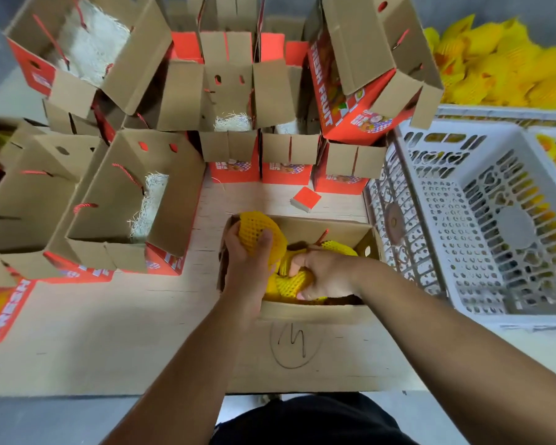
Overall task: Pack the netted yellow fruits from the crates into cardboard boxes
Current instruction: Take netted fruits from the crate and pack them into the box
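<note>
Head view shows our left hand (249, 252) with its grip curled round one netted fruit (260, 234), thumb across the front of the foam net, holding it at the far left corner of the open cardboard box (305, 313) just in front of us. We judge it is kept up at the rim so that a slot can be made for it below. Our right hand (323, 273) is down inside the same box, its grip pinching a second fruit (294, 282) among those already packed, probably nudging it tighter against its neighbours.

Inside the box we can tell at least four netted fruits, counting the two in our hands; the layers underneath are hidden by our arms. The near flap (297, 343) lies folded out towards us, with a pen mark in a circle on it.

Just to the right stands one empty white crate (482, 226), close to the box, which keeps the reach short. Beyond it a heap of yellow fruits (507, 65) waits, too many and too blurred to count.

Across the cardboard-covered floor (93, 332) we count about nine more red-sided boxes (132, 200), flaps standing open; at least four show pale padding at the bottom, ready for filling. One small red cardboard scrap (306, 198) lies between them and our box.
</note>
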A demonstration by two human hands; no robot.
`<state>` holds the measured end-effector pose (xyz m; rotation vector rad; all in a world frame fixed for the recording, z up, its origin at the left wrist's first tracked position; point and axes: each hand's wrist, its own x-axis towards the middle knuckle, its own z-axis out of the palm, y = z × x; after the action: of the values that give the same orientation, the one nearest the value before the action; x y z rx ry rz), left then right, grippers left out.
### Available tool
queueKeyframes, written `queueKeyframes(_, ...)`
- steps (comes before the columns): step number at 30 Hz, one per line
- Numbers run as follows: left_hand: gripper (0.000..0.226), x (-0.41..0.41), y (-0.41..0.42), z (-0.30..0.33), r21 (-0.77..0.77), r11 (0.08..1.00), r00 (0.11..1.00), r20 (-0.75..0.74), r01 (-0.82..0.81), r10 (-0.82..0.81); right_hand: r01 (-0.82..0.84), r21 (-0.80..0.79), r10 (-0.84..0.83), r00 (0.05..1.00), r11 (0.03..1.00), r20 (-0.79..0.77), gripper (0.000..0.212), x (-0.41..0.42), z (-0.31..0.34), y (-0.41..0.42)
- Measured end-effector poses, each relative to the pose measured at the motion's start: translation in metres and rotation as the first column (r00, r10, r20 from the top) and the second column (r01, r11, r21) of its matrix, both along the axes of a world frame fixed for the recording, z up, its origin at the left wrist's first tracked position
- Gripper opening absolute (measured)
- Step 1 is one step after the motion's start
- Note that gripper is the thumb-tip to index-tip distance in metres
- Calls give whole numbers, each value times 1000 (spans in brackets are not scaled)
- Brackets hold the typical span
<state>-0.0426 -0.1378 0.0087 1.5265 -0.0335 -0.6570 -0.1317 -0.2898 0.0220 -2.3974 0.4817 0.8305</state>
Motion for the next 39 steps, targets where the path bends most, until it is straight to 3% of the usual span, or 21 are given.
queueKeyframes(2, 76, 0, 0, 2, 10, 999, 999, 18, 43, -43, 148, 36, -148, 989, 988, -20, 58, -1, -2, -5)
queueKeyframes(4, 68, -1, -1, 2, -12, 996, 996, 16, 83, -83, 355, 55, -356, 935, 933, 1, 64, -3, -7, -9)
queueKeyframes(7, 62, -1, 4, 2, 61, 967, 963, 95, 246, -251, 398, 62, -400, 916, 915, 24, 62, 7, -11, -5)
queueKeyframes(9, 66, 2, 11, 5, 247, 890, 849, 284, 384, -445, 379, 144, -387, 922, 914, 32, 54, 14, -8, -1)
queueKeyframes(11, 76, 13, 15, 10, 372, 830, 719, 425, 416, -550, 403, 184, -417, 908, 897, 46, 47, 15, -7, 0)
queueKeyframes(13, 83, 28, 14, 11, 356, 832, 746, 383, 425, -545, 471, 177, -493, 864, 864, 107, 40, 8, -9, 1)
queueKeyframes(15, 77, 40, 12, 11, 358, 833, 808, 269, 422, -525, 583, 231, -624, 757, 779, 192, 28, -2, -12, 6)
queueKeyframes(17, 73, 44, 9, 10, 449, 757, 791, 159, 475, -591, 654, 463, -787, 589, 598, 184, 23, -9, -12, 10)
queueKeyframes(19, 72, 42, 6, 9, 528, 675, 751, 100, 516, -652, 649, 600, -853, 510, 468, 113, 28, -12, -7, 10)
queueKeyframes(21, 70, 32, 6, 7, 537, 688, 760, 125, 489, -638, 626, 543, -805, 565, 560, 179, 27, -17, -3, 11)
queueKeyframes(23, 70, 23, 4, 5, 431, 777, 804, 170, 459, -569, 560, 419, -694, 643, 715, 325, 38, -19, 3, 15)
queueKeyframes(24, 73, 21, -3, 4, 313, 817, 823, 156, 484, -547, 508, 444, -665, 657, 738, 354, 43, -19, 8, 20)
queueKeyframes(25, 75, 20, -11, -1, 160, 848, 847, 93, 506, -523, 462, 547, -690, 638, 698, 342, 45, -20, 12, 24)
queueKeyframes(27, 67, 23, -39, -9, -34, 877, 865, -147, 480, -479, 408, 748, -791, 558, 524, 250, 54, -21, 16, 28)
queueKeyframes(29, 57, 25, -60, -10, -165, 856, 772, -373, 490, -515, 393, 868, -880, 465, 303, 97, 64, -26, 16, 26)
queueKeyframes(31, 59, 22, -67, -13, -333, 811, 700, -411, 481, -584, 326, 942, -915, 398, 79, -61, 63, -34, 15, 21)
queueKeyframes(32, 59, 26, -67, -11, -350, 771, 685, -357, 532, -635, 292, 956, -920, 380, 18, -99, 60, -38, 14, 19)
queueKeyframes(33, 58, 30, -63, -10, -319, 705, 658, -258, 633, -707, 288, 958, -926, 359, -8, -116, 57, -41, 14, 16)
queueKeyframes(35, 46, 42, -52, -11, 25, 591, 590, 15, 807, -807, 394, 918, -951, 299, 43, -83, 54, -46, 14, 11)
queueKeyframes(37, 27, 52, -42, -20, 510, 490, 409, 271, 707, -871, 597, 771, -958, 283, 219, 53, 50, -51, 17, 5)
queueKeyframes(39, 8, 50, -38, -28, 769, 316, 174, 264, 556, -949, 742, 539, -908, 400, 399, 123, 51, -54, 19, 1)
